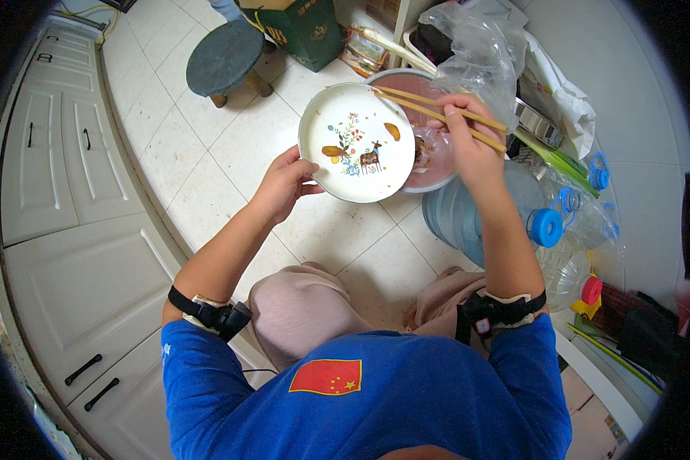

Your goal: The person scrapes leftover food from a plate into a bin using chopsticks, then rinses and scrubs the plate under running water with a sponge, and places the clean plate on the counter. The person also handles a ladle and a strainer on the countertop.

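My left hand [287,182] is closed on the left rim of a white plate [322,116], thumb on top. The plate carries a printed flower and animal pattern. Two brown food pieces lie on it, one at the right [392,132] and one at the left [333,151], among small crumbs. A pair of wooden chopsticks [479,132] is gripped in my right hand [464,123]; their tips reach over the plate's upper right edge. Partly under the plate stands a round bin [437,186] with a pinkish inside, holding plastic and scraps.
A round dark stool [226,57] and a green bag [303,34] stand on the tiled floor ahead. At the right are a large blue water bottle [468,211], a clear bottle with a red cap [567,272], plastic bags [479,57] and green onion stalks [552,157]. White cabinets [92,284] line the left.
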A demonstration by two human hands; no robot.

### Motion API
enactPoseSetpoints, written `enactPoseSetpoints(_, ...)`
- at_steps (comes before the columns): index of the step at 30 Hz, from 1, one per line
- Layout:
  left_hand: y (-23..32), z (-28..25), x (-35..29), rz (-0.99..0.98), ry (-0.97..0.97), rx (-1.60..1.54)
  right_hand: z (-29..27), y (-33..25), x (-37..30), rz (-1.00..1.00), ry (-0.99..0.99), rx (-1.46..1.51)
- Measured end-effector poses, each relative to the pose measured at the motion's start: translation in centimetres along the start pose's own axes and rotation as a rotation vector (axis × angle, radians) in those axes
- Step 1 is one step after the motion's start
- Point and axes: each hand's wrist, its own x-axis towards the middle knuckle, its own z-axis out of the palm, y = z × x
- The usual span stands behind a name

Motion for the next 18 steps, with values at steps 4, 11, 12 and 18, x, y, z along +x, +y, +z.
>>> enactPoseSetpoints(4, -0.1, -0.1, 0.1, -0.002, 0.001, 0.012, -1.3, -0.8, -0.4, 0.015, 0.109, 0.045)
enactPoseSetpoints(11, 0.0, -0.2, 0.1, -0.025, -0.015, 0.029, -1.2, -2.0, -1.1, -0.026, 0.027, -0.073)
enactPoseSetpoints(12, 0.1, -0.2, 0.1, -0.025, -0.024, 0.025, -0.9, -2.0, -1.1, -0.044, 0.012, -0.085)
enactPoseSetpoints(18, 0.5, 0.0, -0.2, -0.036, -0.047, 0.016, 0.2, -1.8, -0.8, -0.137, -0.02, -0.18)
